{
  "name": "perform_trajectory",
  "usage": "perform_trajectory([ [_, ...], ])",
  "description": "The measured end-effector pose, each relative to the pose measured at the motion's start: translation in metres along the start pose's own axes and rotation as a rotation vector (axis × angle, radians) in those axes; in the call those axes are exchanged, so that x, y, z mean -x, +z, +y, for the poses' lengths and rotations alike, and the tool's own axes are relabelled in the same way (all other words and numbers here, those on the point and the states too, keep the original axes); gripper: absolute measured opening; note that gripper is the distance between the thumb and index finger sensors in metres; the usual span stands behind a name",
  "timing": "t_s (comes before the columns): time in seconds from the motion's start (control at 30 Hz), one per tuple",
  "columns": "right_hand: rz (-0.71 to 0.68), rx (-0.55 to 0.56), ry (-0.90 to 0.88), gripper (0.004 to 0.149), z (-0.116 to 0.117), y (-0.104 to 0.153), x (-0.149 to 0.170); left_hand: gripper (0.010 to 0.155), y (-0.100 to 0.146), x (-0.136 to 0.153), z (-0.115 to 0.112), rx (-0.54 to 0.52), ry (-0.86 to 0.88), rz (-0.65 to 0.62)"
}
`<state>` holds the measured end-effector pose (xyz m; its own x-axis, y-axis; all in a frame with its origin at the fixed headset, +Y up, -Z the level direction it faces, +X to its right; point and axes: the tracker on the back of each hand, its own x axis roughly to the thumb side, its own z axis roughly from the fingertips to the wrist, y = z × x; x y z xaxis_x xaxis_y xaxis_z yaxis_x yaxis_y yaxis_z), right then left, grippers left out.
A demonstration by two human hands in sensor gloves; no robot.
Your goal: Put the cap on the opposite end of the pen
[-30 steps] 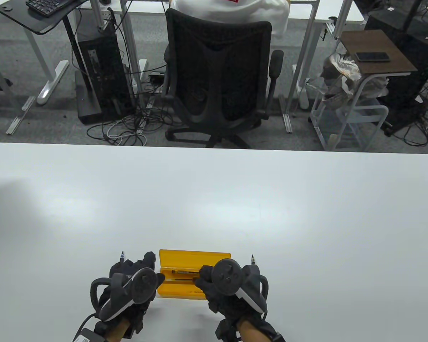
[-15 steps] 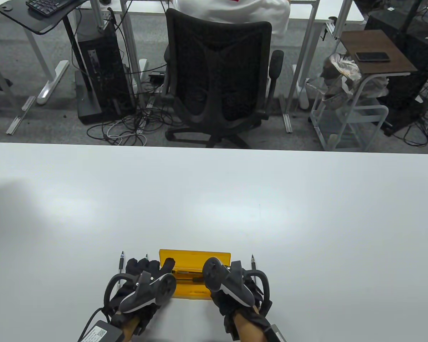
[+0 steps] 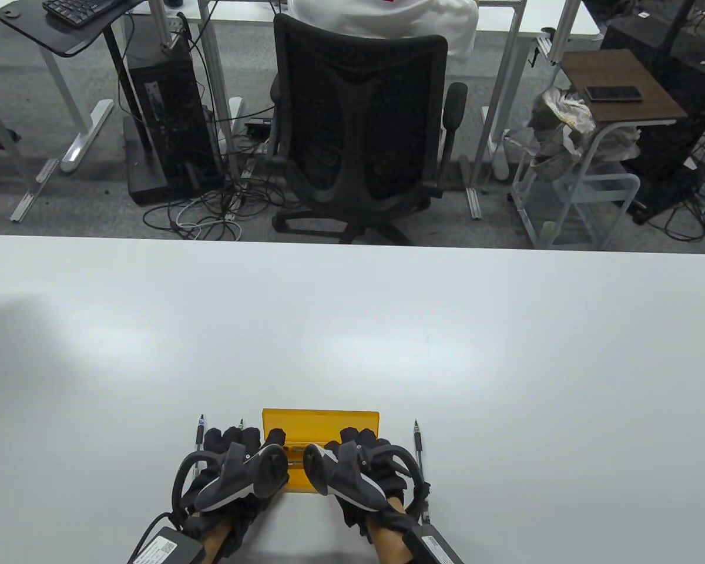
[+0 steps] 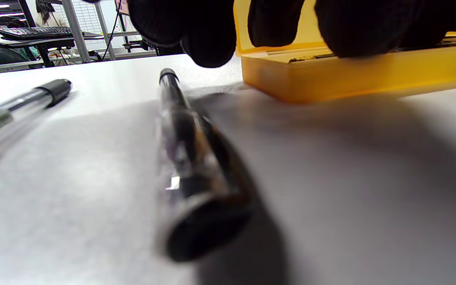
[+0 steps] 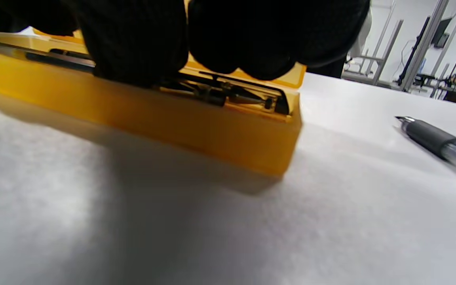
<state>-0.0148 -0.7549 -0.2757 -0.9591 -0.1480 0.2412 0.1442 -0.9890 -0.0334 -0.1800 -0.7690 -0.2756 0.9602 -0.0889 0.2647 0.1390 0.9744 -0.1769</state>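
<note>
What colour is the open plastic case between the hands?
Translucent amber-yellow plastic pen case, shown best in the right wrist view.

Table view looks down from above the near edge, facing the far office. Both wrist views sit low on the table (image 3: pixel 352 305), close, sharing the case (image 4: pixel 354 75).

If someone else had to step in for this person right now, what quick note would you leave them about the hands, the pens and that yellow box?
Left hand: fingers over the left end of the open yellow case; grip hidden.
Right hand: fingers over the case's right part; grip also hidden.
Pens: two lie left of the case, one right, more inside.
Done: case opened.
Left: take a pen out, pull its cap, push it onto the opposite end.
</note>
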Motion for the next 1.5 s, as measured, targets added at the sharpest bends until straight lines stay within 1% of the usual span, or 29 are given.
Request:
perform_trajectory([
  [0.13,-0.025,0.019,0.050,0.040,0.002,0.001,-0.006,0.073,0.000,0.000,0.000,0.000,0.020,0.008],
  [0.27,-0.014,-0.009,0.034,0.040,0.002,0.000,-0.005,0.073,0.000,0.001,0.000,-0.002,0.026,0.009],
  [0.37,-0.043,-0.025,0.045,0.040,0.004,0.001,-0.006,0.073,0.000,0.001,0.000,-0.002,0.031,0.011],
  [0.47,-0.067,-0.068,0.072,0.042,0.005,0.001,-0.008,0.073,0.000,0.001,0.000,-0.006,0.027,0.012],
  [0.57,-0.063,-0.119,0.048,0.042,-0.001,0.003,0.000,0.073,0.000,0.002,0.000,-0.006,0.042,0.018],
  [0.63,-0.047,-0.095,0.070,0.042,-0.010,0.005,0.008,0.073,0.000,0.003,-0.001,-0.006,0.059,0.023],
  [0.67,-0.025,-0.106,0.075,0.042,-0.016,0.006,0.013,0.073,0.000,0.003,-0.001,-0.007,0.067,0.024],
  [0.77,0.029,-0.114,0.018,0.042,-0.029,0.011,0.028,0.072,0.001,0.003,-0.001,-0.017,0.066,0.029],
  [0.8,0.035,-0.099,0.008,0.042,-0.033,0.013,0.031,0.072,0.001,0.002,0.000,-0.012,0.062,0.031],
  [0.83,0.038,-0.052,-0.025,0.042,-0.039,0.016,0.035,0.071,0.001,0.001,0.001,-0.011,0.055,0.035],
  [0.9,0.048,-0.012,-0.104,0.042,-0.048,0.020,0.043,0.070,0.001,0.001,0.004,-0.029,0.059,0.036],
  [0.97,0.068,0.033,-0.229,0.042,-0.054,0.023,0.050,0.069,0.005,0.004,0.009,-0.056,0.107,0.027],
  [1.0,0.073,0.038,-0.279,0.042,-0.056,0.024,0.052,0.068,0.007,0.006,0.013,-0.071,0.129,0.026],
  [1.03,0.077,0.047,-0.351,0.042,-0.057,0.025,0.054,0.065,0.010,0.009,0.018,-0.095,0.176,0.024],
  [1.1,0.051,0.062,-0.470,0.042,-0.058,0.027,0.056,0.063,0.020,0.016,0.028,-0.139,0.328,0.021],
  [1.13,0.010,0.057,-0.506,0.042,-0.058,0.028,0.055,0.063,0.026,0.019,0.033,-0.160,0.448,0.023],
  [1.2,-0.045,0.045,-0.536,0.042,-0.058,0.029,0.048,0.066,0.038,0.026,0.038,-0.210,0.734,0.030],
  [1.23,-0.069,0.024,-0.557,0.042,-0.058,0.029,0.044,0.067,0.042,0.029,0.037,-0.241,0.907,0.037],
  [1.27,-0.092,0.005,-0.583,0.043,-0.057,0.029,0.040,0.069,0.044,0.032,0.036,-0.237,1.049,0.038],
  [1.33,-0.125,-0.035,-0.642,0.042,-0.057,0.029,0.031,0.069,0.046,0.036,0.029,-0.164,1.379,-0.024],
  [1.4,-0.158,-0.062,-0.675,0.043,-0.056,0.030,0.024,0.064,0.046,0.038,0.023,-0.133,1.546,-0.032],
  [1.47,-0.180,-0.092,-0.694,0.043,-0.053,0.030,0.020,0.056,0.045,0.041,0.023,-0.150,1.536,-0.058],
  [1.5,-0.185,-0.108,-0.706,0.043,-0.051,0.029,0.019,0.051,0.045,0.042,0.025,-0.168,1.505,-0.084],
])
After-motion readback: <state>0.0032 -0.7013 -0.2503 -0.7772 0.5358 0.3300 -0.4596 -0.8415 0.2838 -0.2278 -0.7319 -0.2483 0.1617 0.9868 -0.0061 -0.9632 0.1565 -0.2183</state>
